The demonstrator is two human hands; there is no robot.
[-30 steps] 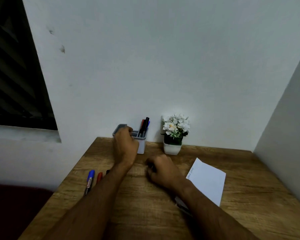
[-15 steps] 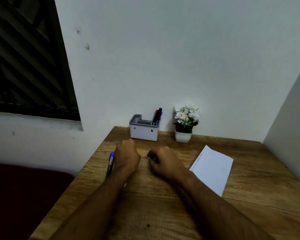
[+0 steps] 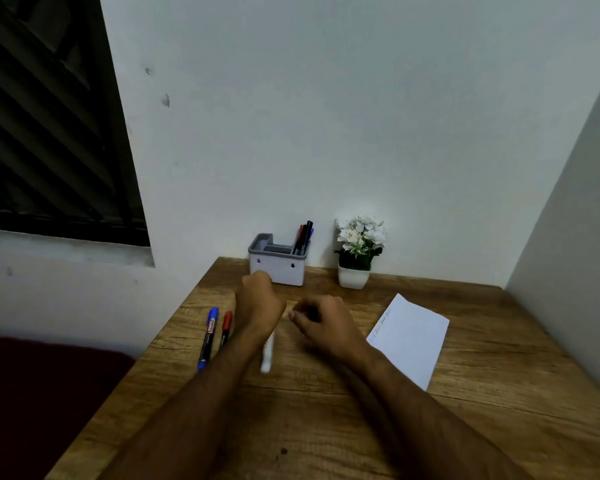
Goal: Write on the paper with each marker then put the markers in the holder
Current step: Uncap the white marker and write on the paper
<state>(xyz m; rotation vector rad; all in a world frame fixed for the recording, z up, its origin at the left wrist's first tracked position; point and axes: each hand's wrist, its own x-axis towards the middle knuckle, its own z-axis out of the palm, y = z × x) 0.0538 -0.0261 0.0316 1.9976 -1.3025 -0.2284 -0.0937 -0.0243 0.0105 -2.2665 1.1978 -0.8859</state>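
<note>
Left hand (image 3: 258, 303) now gripping white marker (image 3: 267, 353), freshly lifted mid-frame. Right hand (image 3: 323, 323) curled, looks empty. Next pen going toward paper (image 3: 409, 337), probably.

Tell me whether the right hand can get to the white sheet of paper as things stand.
Probably yes. The right hand hovers just left of the white sheet of paper, with only bare wooden table between them. Its fingers are curled, seemingly pinching something small and dark, so it is not clearly free.
</note>
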